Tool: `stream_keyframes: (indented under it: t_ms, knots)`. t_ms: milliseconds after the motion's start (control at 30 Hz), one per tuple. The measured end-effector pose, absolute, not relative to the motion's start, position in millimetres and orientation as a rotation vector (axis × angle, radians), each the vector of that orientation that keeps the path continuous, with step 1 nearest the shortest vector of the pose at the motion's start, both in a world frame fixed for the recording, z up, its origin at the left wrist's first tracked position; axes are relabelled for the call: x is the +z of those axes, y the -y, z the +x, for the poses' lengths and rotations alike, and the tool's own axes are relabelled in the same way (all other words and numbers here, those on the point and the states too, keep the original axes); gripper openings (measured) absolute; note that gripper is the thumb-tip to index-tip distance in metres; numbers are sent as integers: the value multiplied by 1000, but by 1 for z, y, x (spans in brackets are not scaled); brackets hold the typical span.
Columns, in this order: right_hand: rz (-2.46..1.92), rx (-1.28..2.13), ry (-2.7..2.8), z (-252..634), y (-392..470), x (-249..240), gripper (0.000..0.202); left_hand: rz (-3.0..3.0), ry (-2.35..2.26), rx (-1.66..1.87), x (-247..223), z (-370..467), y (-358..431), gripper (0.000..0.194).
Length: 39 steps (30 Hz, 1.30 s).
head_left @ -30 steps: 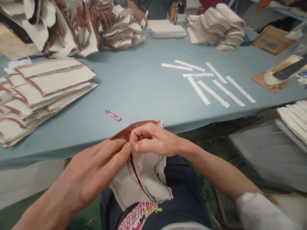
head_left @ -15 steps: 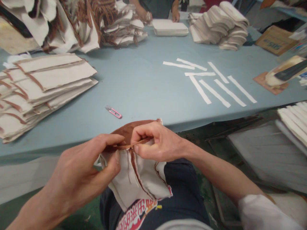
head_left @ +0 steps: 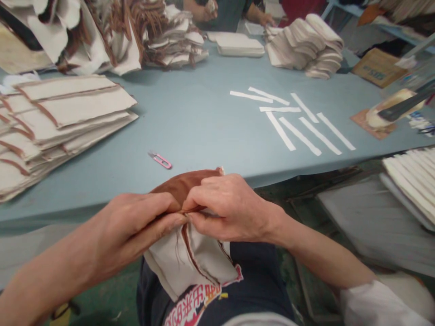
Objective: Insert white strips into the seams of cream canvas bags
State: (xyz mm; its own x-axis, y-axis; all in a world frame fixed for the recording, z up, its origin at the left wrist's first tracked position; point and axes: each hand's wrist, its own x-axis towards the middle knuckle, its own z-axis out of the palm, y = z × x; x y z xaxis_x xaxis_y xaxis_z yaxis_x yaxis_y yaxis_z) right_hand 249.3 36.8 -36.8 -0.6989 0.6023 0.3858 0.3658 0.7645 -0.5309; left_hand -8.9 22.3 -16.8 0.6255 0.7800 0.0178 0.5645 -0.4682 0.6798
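Note:
A cream fabric piece with brown lining and brown-edged seams (head_left: 170, 260) hangs over my lap at the table's near edge. My left hand (head_left: 146, 219) is closed, pinching its upper edge between thumb and fingers. Right beside it, my right hand (head_left: 224, 206) pinches the same edge, with the fingertips of both hands nearly meeting above the middle seam. The brown lining (head_left: 183, 183) shows behind the hands. Loose threads dangle from the seam. On the table ahead lies a pair of pink thread snips (head_left: 161, 160), touched by neither hand.
Stacked cream pieces with brown edging (head_left: 81, 106) lie at left, with a heap of similar pieces (head_left: 176, 38) behind. White strips (head_left: 301, 136) are scattered at right. Farther back are folded cream pieces (head_left: 306, 45), a cardboard box (head_left: 379, 68) and a co-worker's hands (head_left: 210, 10).
My left hand has slid inward along the edge, its thumb now close to my right fingertips. The co-worker's hands have moved off the cream stack. The view has shifted slightly.

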Motion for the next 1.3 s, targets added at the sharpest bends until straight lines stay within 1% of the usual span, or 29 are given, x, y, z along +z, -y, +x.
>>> stream_keyframes:
  t_ms: [100, 167, 267, 333, 433, 533, 600, 667, 800, 900, 967, 1033, 1133, 1167, 1200, 1300]
  knots:
    - [-718, 570, 2457, 251, -36, -32, 25, 2105, -888, 383, -16, -4, -29, 40]
    - [-637, 733, 2433, 254, -37, -28, 18, 2040, -877, 420, -16, 0, -27, 42]
    - [-546, 953, 2364, 259, -42, -27, 10, 2018, -891, 481, -17, 4, -15, 39]
    - [-546, 1008, 2325, 261, -50, -34, 19, 2002, -899, 525, -19, 3, -6, 40]
    - [-582, 1112, 2227, 266, -65, -56, 34, 1915, -972, 643, -21, -3, 3, 49]
    - [-663, 1188, 2134, 272, -75, -77, 37, 1773, -1103, 662, -23, -9, 8, 59]
    - [-670, 1173, 2119, 276, -76, -84, 37, 1700, -1192, 622, -22, -10, 11, 64]
    - [-626, 1130, 2120, 279, -72, -86, 34, 1719, -1278, 616, -20, -9, 16, 65]
    - [-545, 1114, 2106, 284, -63, -75, 26, 2045, -1306, 663, -16, -17, 17, 57]
    - [-519, 1183, 2099, 287, -61, -53, 28, 2222, -1364, 631, -18, -32, 3, 47]
    - [-496, 1205, 2125, 288, -60, -37, 28, 2197, -1353, 600, -21, -38, -8, 49]
    - [-459, 1209, 2167, 286, -60, -24, 29, 2145, -1235, 607, -24, -34, -16, 53]
    - [-420, 1231, 2208, 280, -62, -16, 26, 2150, -1030, 664, -26, -17, -23, 61]
    - [-420, 1236, 2211, 278, -63, -17, 25, 2169, -984, 680, -26, -9, -24, 61]
    - [-424, 1241, 2210, 276, -64, -18, 24, 2186, -954, 682, -25, -3, -25, 56]
    - [-427, 1241, 2210, 273, -65, -25, 24, 2168, -927, 662, -19, 13, -30, 32]
